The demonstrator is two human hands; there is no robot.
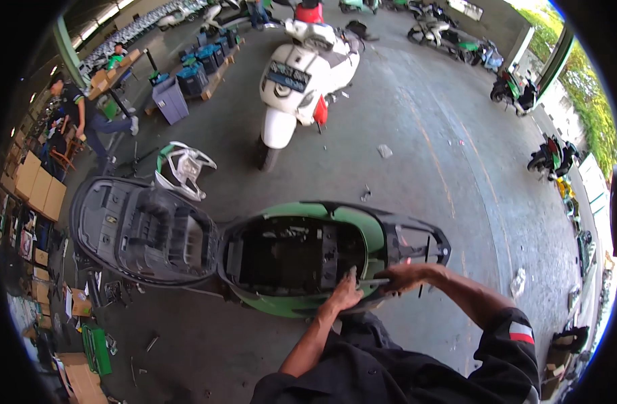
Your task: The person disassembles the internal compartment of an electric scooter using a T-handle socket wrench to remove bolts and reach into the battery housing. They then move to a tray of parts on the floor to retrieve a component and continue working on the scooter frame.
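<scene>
A scooter rear body with green side panels (276, 306) lies in front of me, its wide middle opening showing a dark cavity. My left hand (345, 296) is closed over the near rim of the green panel, fingers reaching to the inner edge. To its right, my right hand (404, 277) is closed at the tail end, beside a black rear frame (416, 232). A short greyish edge or piece shows at its fingertips; what it grips is partly hidden. Left of the green body, a black seat with its storage bucket (157, 232) lies tipped open.
A white scooter (308, 81) stands ahead. White-and-green trim (186, 168) lies on the floor behind the seat. Purple-grey bins (169, 101) stand on a pallet. A green toolbox (96, 349) and cardboard boxes (39, 185) line the left, where a person (86, 111) bends. Scooters (517, 91) are parked right.
</scene>
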